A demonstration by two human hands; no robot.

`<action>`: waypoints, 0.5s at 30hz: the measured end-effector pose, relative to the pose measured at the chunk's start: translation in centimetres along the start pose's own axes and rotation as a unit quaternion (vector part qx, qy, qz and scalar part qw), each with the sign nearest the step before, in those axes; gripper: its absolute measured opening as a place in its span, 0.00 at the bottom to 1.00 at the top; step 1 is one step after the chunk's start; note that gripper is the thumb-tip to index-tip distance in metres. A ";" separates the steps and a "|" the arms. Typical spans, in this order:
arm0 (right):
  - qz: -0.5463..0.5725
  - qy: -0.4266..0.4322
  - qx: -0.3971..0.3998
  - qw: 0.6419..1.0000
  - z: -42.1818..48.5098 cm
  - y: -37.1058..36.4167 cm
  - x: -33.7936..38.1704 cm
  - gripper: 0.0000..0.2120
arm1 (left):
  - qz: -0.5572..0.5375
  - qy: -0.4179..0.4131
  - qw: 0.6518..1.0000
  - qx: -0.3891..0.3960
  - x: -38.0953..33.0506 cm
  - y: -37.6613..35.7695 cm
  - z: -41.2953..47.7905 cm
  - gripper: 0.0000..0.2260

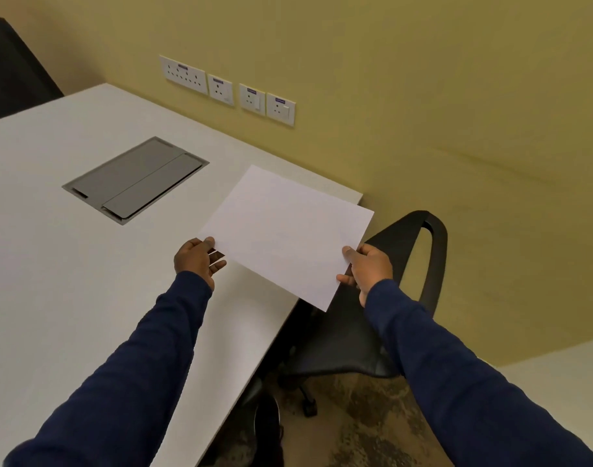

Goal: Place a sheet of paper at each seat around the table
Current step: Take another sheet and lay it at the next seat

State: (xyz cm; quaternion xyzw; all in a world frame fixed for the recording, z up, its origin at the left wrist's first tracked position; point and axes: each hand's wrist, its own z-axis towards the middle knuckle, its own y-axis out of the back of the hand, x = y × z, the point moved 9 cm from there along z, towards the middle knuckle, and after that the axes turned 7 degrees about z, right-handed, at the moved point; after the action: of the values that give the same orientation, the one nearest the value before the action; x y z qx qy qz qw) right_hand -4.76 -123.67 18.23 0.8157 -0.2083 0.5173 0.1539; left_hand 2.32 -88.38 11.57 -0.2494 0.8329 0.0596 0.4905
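A blank white sheet of paper (286, 232) hangs tilted just above the right corner of the white table (69, 264), partly past the table's edge. My left hand (198, 259) pinches its left corner between thumb and fingers. My right hand (367, 269) grips its right corner, out over the black chair (389, 298) tucked at that side of the table. Both arms wear dark blue sleeves.
A grey metal cable hatch (135, 180) is set flush in the tabletop. Wall sockets (227, 89) line the yellow wall behind. Another dark chair (12, 72) stands at the far left. Patterned carpet (366, 423) lies under the chair.
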 end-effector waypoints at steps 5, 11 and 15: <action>0.004 -0.068 -0.019 0.998 7.4 -4.1 -2.9 0.06 | 0.044 0.022 0.998 -0.030 0.6 -2.0 7.2 0.05; -0.009 -0.139 -0.036 0.990 14.1 -8.7 -7.4 0.13 | 0.100 0.056 0.991 -0.066 2.6 -2.1 14.5 0.06; -0.020 -0.176 -0.040 0.983 16.9 -11.1 -10.4 0.03 | 0.162 0.056 0.981 -0.089 4.1 -1.7 18.1 0.10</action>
State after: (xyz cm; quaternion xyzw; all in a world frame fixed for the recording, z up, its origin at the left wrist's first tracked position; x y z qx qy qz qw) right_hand 10.00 -120.06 1.32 0.8911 -0.2361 0.3542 0.1573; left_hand 15.72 -85.11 -0.95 -0.1565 0.8797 0.1983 0.4030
